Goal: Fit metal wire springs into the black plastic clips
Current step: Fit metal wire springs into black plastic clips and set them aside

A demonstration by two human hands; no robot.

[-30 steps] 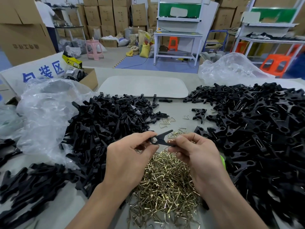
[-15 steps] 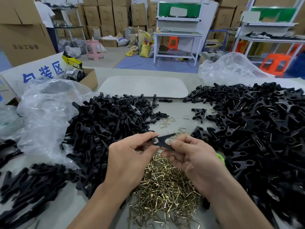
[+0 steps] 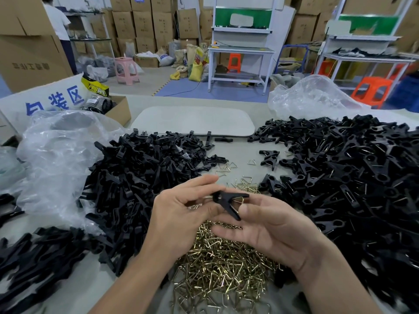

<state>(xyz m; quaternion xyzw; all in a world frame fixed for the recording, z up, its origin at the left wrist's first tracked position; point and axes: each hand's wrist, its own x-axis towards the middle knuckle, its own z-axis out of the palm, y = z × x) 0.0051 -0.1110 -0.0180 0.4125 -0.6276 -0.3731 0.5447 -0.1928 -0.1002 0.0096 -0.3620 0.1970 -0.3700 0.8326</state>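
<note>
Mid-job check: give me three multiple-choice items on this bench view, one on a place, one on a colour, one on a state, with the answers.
1. The loose spring pile lies:
A) left of both clip heaps
B) between the left clip heap and the right clip heap
C) right of both clip heaps

2. The back-left stool is:
A) pink
B) green
C) black

3. The held clip is:
A) bare of any wire
B) carrying a wire spring between its arms
C) lying flat on the table

Answers:
1 B, the brass wires lie on the table with a black heap on either side.
2 A, its seat and legs are plainly pink.
3 B, the left hand pinches its round end above the pile, a wire triangle shows between its arms, and the right hand is open beside it.
</note>
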